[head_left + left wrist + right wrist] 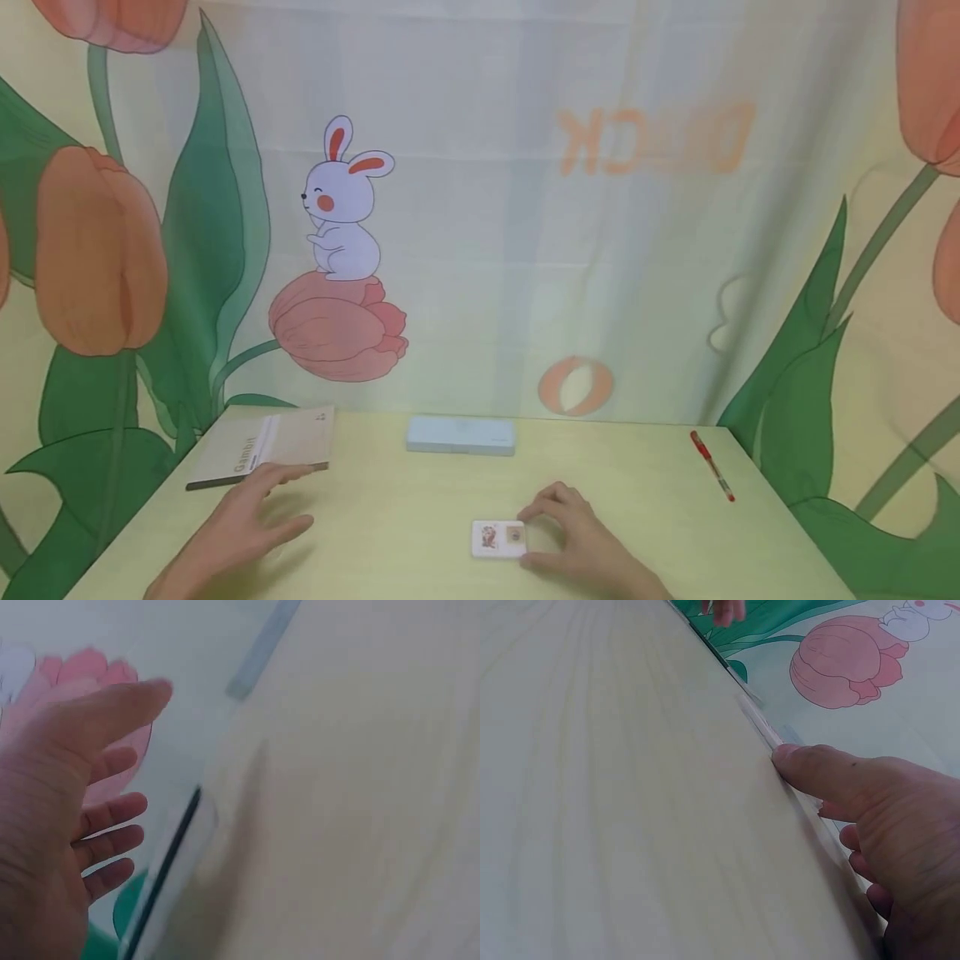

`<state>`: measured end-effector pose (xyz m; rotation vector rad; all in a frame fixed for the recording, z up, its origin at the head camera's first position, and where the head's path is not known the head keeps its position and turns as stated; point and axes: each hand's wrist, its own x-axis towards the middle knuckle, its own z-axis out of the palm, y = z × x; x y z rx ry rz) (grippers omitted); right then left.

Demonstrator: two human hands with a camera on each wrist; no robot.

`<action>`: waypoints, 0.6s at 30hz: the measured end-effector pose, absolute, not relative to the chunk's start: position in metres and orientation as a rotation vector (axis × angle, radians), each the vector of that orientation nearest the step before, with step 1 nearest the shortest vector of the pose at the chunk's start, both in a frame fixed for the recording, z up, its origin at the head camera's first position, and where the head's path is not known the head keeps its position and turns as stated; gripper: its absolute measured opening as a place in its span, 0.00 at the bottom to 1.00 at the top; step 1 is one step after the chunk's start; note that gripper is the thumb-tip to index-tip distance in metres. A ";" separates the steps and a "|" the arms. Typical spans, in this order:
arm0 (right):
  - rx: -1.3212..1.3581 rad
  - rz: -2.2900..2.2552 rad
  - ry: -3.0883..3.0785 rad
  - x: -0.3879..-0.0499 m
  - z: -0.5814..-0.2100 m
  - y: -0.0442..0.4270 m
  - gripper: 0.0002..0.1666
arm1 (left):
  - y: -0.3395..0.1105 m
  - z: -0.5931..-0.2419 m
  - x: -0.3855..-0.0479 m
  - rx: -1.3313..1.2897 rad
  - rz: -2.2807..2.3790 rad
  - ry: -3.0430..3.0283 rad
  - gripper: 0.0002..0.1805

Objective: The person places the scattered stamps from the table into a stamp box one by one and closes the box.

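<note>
On the table lies a small flat white rectangular case (486,550) with a printed figure and a tan square on top. My right hand (576,537) pinches its right end, thumb on the near corner and fingers on the far one. In the right wrist view the thumb (817,771) touches the white case (756,721), seen edge-on; the other fingers are partly hidden. My left hand (243,525) hovers with fingers spread and nothing between them, beside a notebook (296,433) marked "Gambit". The left wrist view shows this hand (67,772) apart from the notebook's dark edge (161,874).
A pale blue pencil case (461,437) lies at the back middle of the yellow table (390,517). Toward the right edge is a red pen (712,465). Behind the table hangs a curtain (480,208) printed with tulips and a rabbit.
</note>
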<state>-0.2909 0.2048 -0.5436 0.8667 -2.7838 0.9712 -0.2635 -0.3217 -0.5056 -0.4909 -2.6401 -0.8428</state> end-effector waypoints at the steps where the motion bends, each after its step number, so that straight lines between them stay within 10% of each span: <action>1: 0.861 0.972 -2.790 -0.290 -0.543 0.204 0.25 | -0.329 -0.509 -0.262 -0.461 -0.832 -2.661 0.37; 10: 0.877 1.034 -2.775 -0.282 -0.536 0.200 0.25 | -0.381 -0.534 -0.252 -0.415 -0.811 -2.906 0.50; 18: 0.866 0.960 -2.778 -0.286 -0.538 0.202 0.25 | -0.391 -0.537 -0.254 -0.626 -0.772 -2.831 0.34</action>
